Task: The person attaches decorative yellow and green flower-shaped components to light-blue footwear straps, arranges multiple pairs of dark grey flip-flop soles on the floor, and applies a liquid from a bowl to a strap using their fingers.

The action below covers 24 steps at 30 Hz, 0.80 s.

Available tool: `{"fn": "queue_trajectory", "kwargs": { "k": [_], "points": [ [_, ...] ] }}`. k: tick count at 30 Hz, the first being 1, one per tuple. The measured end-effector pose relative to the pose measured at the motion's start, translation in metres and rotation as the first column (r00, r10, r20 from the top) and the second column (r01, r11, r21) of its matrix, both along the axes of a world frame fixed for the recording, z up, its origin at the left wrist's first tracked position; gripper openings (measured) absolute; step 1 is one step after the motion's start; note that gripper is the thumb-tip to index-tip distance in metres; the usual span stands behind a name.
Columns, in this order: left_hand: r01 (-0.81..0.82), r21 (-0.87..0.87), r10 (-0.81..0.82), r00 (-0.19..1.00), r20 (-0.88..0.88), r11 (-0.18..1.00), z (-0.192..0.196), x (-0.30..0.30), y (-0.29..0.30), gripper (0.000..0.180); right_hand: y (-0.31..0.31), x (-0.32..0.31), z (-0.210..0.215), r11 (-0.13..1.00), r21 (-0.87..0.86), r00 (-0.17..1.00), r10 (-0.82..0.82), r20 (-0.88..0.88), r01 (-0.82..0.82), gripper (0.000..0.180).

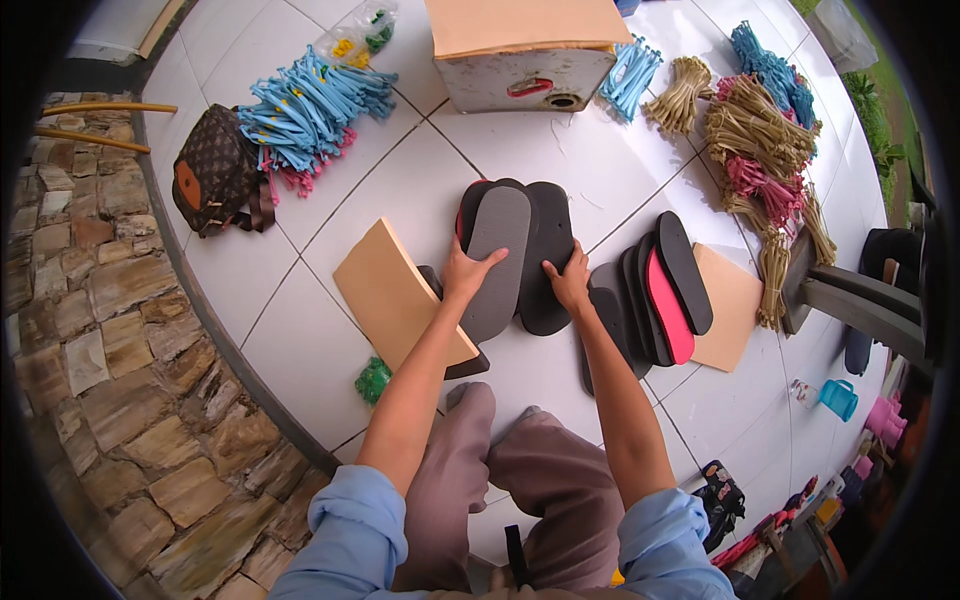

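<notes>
Both hands lie spread: left hand (pixel 468 272) on the grey sole (pixel 497 258), right hand (pixel 570 283) beside it on the black sole (pixel 546 262); we should press evenly.

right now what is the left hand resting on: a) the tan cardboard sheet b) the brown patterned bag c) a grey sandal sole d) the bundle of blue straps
c: the left hand lies with fingers over the grey sandal sole on the stack, beside the tan cardboard sheet.

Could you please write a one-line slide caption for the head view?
Left hand on a grey sandal sole, right hand on a black sole, on white tiles.
</notes>
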<state>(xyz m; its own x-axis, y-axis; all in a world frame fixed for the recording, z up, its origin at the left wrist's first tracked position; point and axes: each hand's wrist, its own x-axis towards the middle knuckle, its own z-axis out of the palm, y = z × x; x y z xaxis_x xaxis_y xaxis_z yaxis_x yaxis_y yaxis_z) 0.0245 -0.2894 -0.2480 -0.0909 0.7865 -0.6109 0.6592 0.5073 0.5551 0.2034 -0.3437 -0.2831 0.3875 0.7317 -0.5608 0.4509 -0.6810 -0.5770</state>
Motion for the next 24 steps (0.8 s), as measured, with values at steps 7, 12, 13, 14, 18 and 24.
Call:
{"fn": "queue_trajectory", "kwargs": {
  "k": [7, 12, 13, 14, 18, 24],
  "points": [
    [0.013, 0.238, 0.04, 0.975, -0.218, 0.971, 0.003, -0.004, -0.005, 0.093, -0.022, 0.017, 0.016, 0.969, 0.167, 0.978, 0.158, 0.134, -0.18, 0.071],
    [0.18, 0.269, -0.145, 0.979, -0.145, 0.946, 0.061, 0.026, -0.038, 0.077, -0.089, 0.093, 0.098, 0.929, 0.102, 0.921, 0.329, 0.21, -0.356, 0.043],
    [0.246, 0.199, -0.236, 0.969, -0.074, 0.949, 0.067, 0.032, -0.051, 0.074, -0.105, 0.115, 0.112, 0.939, -0.017, 0.922, 0.34, 0.184, -0.343, 0.042],
    [0.319, 0.134, -0.323, 0.946, 0.009, 0.938, 0.074, 0.042, -0.065, 0.071, -0.124, 0.139, 0.124, 0.936, -0.139, 0.925, 0.344, 0.162, -0.323, 0.041],
    [0.531, -0.249, -0.505, 0.847, 0.167, 0.81, 0.098, 0.092, -0.105, 0.064, -0.165, 0.228, 0.164, 0.911, -0.317, 0.953, 0.297, 0.061, -0.264, 0.039],
    [0.395, -0.181, -0.327, 0.89, 0.317, 0.901, 0.08, 0.181, -0.124, 0.057, -0.134, 0.286, 0.166, 0.98, -0.189, 0.994, 0.072, 0.086, -0.055, 0.042]
  ]
}}
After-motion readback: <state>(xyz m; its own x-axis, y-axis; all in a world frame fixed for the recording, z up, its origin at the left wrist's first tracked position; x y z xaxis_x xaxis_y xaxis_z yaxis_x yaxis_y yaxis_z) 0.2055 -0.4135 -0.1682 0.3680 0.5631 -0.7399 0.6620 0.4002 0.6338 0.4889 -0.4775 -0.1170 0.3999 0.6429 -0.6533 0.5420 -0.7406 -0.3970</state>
